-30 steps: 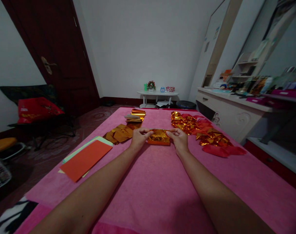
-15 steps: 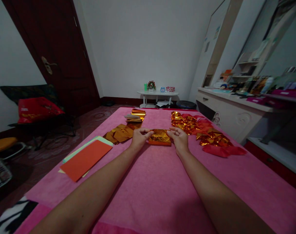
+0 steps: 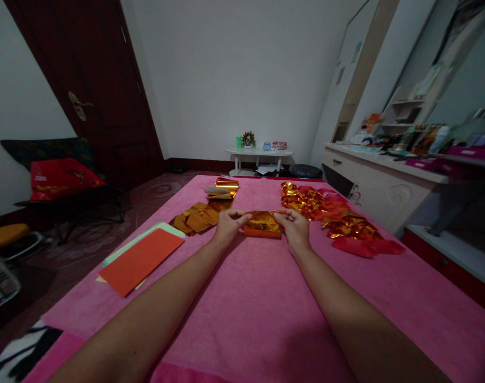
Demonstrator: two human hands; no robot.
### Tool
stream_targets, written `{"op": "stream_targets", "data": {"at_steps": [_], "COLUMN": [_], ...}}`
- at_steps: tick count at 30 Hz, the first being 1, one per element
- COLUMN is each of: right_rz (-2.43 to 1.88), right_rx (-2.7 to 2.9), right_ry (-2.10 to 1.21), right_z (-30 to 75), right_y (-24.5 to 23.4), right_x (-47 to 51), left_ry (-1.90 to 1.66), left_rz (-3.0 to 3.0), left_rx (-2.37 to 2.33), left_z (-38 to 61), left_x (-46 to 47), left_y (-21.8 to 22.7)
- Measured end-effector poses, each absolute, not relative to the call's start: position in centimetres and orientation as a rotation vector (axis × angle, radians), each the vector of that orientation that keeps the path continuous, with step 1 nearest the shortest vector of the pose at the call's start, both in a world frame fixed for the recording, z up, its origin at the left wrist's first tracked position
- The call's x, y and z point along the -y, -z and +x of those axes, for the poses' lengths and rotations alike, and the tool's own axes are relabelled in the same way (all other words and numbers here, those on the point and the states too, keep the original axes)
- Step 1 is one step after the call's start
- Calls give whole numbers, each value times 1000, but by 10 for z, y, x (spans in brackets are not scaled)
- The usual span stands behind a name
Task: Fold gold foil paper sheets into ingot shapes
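Note:
A creased sheet of gold foil paper (image 3: 262, 225), with an orange strip along its near edge, is held just over the pink cloth. My left hand (image 3: 228, 223) pinches its left end between thumb and fingers. Its right end is pinched by my right hand (image 3: 293, 227). Left of my hands lie flat folded gold papers (image 3: 198, 217), and behind them a shiny gold roll (image 3: 227, 184). To the right is a row of crumpled gold foil pieces (image 3: 306, 201) with red paper pieces (image 3: 362, 247) among them.
The pink cloth (image 3: 242, 308) covers the table. An orange card (image 3: 142, 260) tops a stack of pale coloured sheets at left. Further off stand a chair with a red bag (image 3: 63, 180), a small white table (image 3: 258, 152) by the wall and a white dresser (image 3: 378, 170) at right.
Almost nothing differs. Both hands keep their pinch on the gold foil paper, and my right hand has shifted very slightly.

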State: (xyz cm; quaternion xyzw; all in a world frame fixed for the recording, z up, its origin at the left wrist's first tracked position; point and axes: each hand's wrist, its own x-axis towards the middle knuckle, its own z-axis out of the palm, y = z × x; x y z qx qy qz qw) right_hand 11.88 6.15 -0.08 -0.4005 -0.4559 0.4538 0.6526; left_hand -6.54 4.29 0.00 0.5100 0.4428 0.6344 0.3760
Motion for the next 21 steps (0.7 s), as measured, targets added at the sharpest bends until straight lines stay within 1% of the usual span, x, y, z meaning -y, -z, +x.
{"op": "stream_targets", "data": {"at_steps": [11,21], "right_rz": [-940,-945], "right_rx": [1071,1064], "right_ry": [-973,-1002], "right_z": [119,120], "right_y": [1,5], "right_x": [-63,-65], "left_ry": [-1613,-1602], "left_rz": [1197,1163], "left_rx": [-1102,-1068], "left_z": [-65,-64], "left_x": [-40,-40], "left_y": [-2,-1]}}
